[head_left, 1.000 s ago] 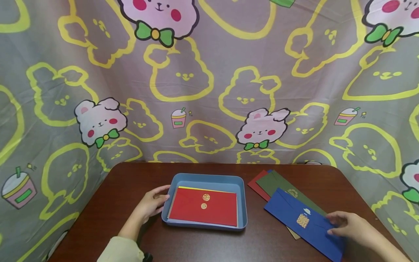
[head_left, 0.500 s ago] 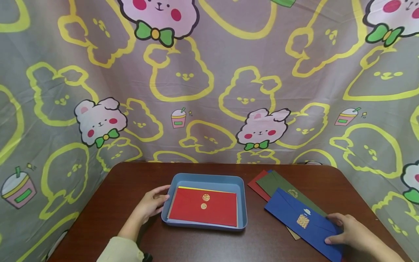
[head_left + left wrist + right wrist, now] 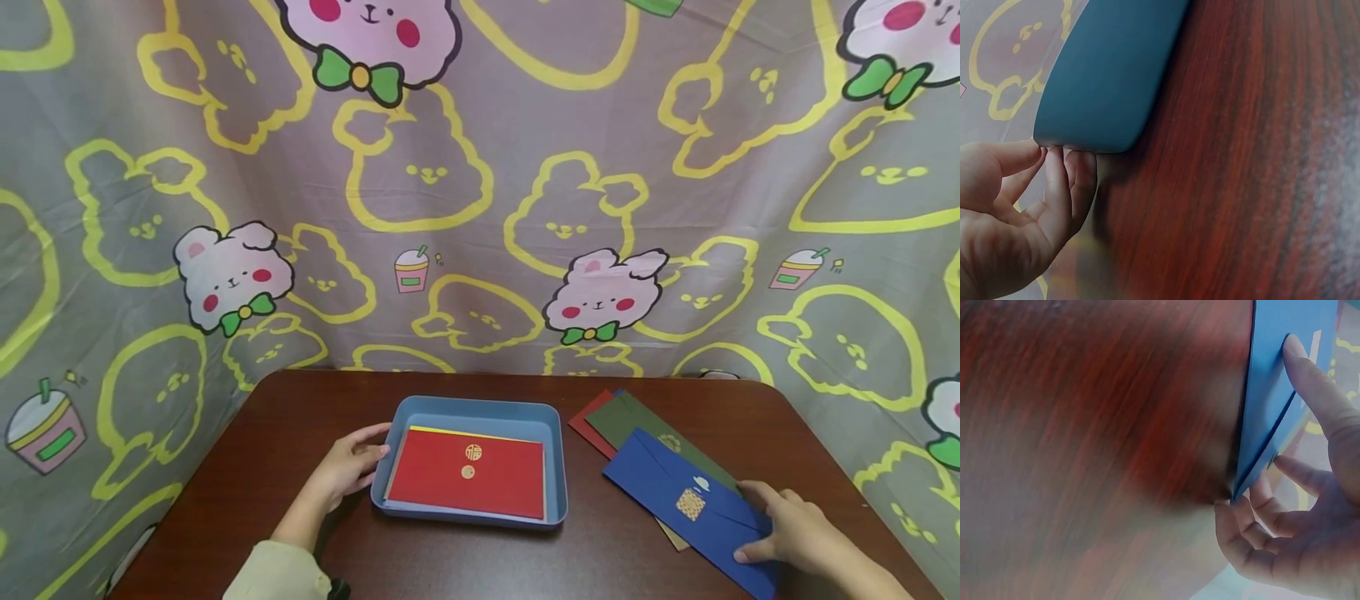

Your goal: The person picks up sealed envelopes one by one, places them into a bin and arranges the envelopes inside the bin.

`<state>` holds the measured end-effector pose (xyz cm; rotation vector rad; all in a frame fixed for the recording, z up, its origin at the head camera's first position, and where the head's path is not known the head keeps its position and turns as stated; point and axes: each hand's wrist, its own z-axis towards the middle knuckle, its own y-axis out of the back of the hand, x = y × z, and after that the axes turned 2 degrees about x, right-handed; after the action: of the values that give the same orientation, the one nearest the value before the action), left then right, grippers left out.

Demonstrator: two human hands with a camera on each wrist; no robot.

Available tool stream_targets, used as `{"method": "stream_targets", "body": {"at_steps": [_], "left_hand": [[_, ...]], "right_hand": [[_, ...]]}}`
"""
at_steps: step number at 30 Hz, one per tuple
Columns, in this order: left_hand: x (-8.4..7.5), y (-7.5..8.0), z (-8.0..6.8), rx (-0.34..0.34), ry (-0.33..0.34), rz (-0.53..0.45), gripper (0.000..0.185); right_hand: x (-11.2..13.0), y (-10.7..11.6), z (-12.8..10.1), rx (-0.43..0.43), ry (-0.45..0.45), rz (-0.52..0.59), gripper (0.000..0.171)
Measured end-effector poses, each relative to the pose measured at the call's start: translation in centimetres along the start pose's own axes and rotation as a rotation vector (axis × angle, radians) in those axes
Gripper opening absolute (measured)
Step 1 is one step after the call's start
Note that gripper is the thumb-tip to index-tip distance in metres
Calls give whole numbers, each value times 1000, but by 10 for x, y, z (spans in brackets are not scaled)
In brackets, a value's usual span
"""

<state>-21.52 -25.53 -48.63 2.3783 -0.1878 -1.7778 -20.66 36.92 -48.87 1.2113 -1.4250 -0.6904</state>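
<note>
Flat paper envelope [image 3: 686,500]: blue, gold emblem.
Rectangular plastic tray [image 3: 480,412]: grey-blue.
Envelope in tray [image 3: 467,472]: red, gold marks.
Wooden table [image 3: 300,417]: dark red-brown.

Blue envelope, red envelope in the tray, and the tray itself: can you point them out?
blue envelope [image 3: 678,483]: head view, on its face beside the gold seal.
red envelope [image 3: 442,479]: head view, on its bare red front, left of the gold marks.
tray [image 3: 480,411]: head view, on its far rim.
</note>
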Motion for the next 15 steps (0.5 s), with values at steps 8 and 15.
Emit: {"method": "stream_targets", "body": {"at_steps": [8,15], "left_hand": [[-1,-1,0,2,0,2,48],[-1,-1,0,3,1,6,47]], "right_hand": [[1,4,3,-2,-12,83,108],[4,8,3,-56,16,71,100]]}}
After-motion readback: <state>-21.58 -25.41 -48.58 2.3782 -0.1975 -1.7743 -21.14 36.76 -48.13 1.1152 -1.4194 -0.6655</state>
